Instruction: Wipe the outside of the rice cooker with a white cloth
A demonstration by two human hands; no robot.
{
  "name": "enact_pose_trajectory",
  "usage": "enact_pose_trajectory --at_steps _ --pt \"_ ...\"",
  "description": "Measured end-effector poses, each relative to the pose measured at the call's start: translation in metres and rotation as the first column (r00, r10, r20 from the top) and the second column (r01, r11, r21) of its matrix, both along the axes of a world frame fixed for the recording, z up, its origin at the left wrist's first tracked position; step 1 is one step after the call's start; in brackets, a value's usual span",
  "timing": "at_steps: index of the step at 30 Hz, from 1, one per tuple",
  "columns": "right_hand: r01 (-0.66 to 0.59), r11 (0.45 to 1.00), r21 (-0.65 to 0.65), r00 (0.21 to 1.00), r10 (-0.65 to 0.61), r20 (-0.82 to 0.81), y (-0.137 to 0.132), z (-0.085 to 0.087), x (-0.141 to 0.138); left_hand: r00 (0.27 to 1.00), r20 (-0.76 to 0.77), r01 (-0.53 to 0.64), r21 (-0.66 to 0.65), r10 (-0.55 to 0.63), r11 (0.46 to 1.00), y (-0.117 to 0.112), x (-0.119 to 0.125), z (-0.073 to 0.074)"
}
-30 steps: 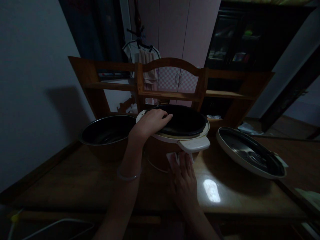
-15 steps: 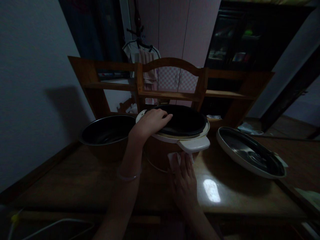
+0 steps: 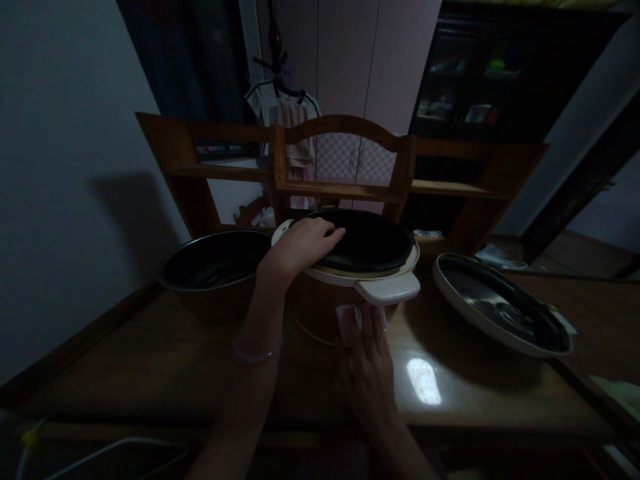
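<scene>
A large rice cooker body [image 3: 320, 307] with a white rim, a white side handle [image 3: 389, 289] and a dark inside stands on the wooden table. My left hand [image 3: 303, 247] is hooked over its near-left rim, fingers bent inward and partly hidden. Low on the cooker's near side, below the handle, my right hand [image 3: 369, 353] presses a crumpled white cloth or tissue [image 3: 347, 319] against the outer wall. Left of the cooker sits a dark inner pot [image 3: 215, 291]. A round lid [image 3: 500, 310] lies on the right with its shiny underside up.
The wooden table [image 3: 480, 400] has a shelf rack [image 3: 345, 193] along its back edge. A wall [image 3: 75, 200] borders the left side. At the lower left a white wire hanger [image 3: 125, 441] shows by the front edge. Clothes [image 3: 295, 127] hang behind the rack.
My right hand and the cloth have shifted very slightly against the cooker's side. My left hand stays on the rim, and the pot and lid have not moved.
</scene>
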State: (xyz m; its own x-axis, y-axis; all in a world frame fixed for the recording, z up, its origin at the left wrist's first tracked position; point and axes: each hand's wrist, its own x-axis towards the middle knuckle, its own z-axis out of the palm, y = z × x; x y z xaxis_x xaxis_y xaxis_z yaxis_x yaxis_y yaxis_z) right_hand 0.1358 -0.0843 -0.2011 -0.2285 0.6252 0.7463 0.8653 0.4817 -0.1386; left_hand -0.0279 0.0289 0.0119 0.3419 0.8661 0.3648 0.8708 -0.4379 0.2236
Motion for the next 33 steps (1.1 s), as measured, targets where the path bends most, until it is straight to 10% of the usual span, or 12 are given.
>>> enact_pose_trajectory --at_steps 33 --pt "-0.03 1.0 -0.001 0.999 0.03 -0.045 -0.0081 0.0076 -0.0086 1.0 -0.001 -0.016 -0.006 0.016 1.0 -0.0006 0.0016 0.0004"
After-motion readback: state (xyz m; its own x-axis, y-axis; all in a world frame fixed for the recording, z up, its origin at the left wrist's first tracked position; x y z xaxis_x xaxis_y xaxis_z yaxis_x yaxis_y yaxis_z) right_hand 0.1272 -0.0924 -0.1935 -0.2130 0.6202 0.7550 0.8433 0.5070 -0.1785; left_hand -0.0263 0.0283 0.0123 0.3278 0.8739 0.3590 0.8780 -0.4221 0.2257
